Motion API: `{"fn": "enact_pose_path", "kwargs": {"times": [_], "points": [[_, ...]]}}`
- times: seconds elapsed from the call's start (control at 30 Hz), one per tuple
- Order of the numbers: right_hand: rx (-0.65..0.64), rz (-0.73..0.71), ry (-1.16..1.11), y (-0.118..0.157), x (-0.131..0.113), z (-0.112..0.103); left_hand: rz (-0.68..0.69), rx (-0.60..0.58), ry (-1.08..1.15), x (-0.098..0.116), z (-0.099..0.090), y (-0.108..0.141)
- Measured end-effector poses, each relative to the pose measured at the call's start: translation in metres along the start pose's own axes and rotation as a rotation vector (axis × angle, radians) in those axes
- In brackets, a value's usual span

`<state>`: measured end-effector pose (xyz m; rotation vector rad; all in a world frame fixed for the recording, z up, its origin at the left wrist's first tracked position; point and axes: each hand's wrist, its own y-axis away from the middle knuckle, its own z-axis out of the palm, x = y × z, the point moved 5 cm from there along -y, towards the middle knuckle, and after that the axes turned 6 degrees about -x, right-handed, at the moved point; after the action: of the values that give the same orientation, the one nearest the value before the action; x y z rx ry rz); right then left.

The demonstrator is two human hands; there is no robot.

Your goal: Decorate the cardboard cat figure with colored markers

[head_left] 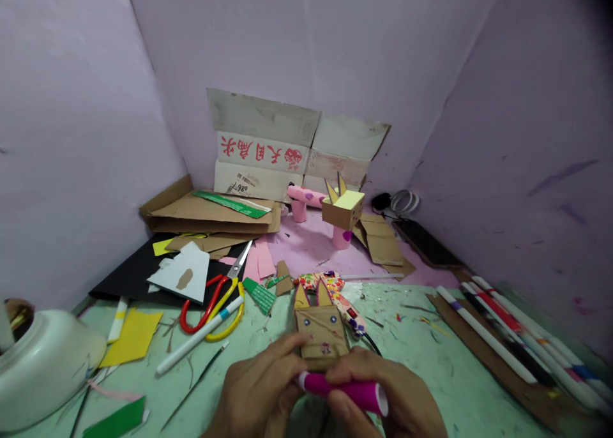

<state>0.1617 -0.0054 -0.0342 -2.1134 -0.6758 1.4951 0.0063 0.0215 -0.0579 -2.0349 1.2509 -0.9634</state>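
Note:
A short magenta tube with white ends (pixel 347 390) is between my two hands at the bottom centre. My right hand (pixel 387 387) is closed around it, thumb below and fingers on top. At the tube's left end, the fingers of my left hand (pixel 261 384) pinch closed; part of that grip is hidden. Just beyond the tube is a brown cardboard animal head (pixel 320 336) with drawn eyes and pointed yellow ears. My left fingertips are close to its lower left edge; whether they touch it I cannot tell. Behind the head lies a flower-patterned glue gun (pixel 347 307).
Red-and-yellow scissors (pixel 223 297) and a white marker (pixel 198 336) lie left, among paper scraps. Several markers (pixel 517 336) rest on cardboard at right. A pink-legged cardboard animal (pixel 342 211) stands behind, near a phone (pixel 426 243). A white rounded container (pixel 52 368) is at far left.

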Motion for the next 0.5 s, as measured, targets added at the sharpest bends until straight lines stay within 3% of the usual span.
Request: {"fn": "enact_pose_path", "kwargs": {"times": [0.1,0.27,0.5], "points": [[-0.081,0.000,-0.053,0.000,0.003,0.000,0.052,0.035,-0.163,0.006,-0.006,-0.001],[-0.170,0.016,-0.085,0.001,0.004,-0.002,-0.002,-0.072,-0.223,0.013,-0.011,-0.003],[-0.116,-0.055,-0.077,0.001,0.005,-0.001,0.006,-0.060,-0.140,0.014,-0.010,-0.008]]}}
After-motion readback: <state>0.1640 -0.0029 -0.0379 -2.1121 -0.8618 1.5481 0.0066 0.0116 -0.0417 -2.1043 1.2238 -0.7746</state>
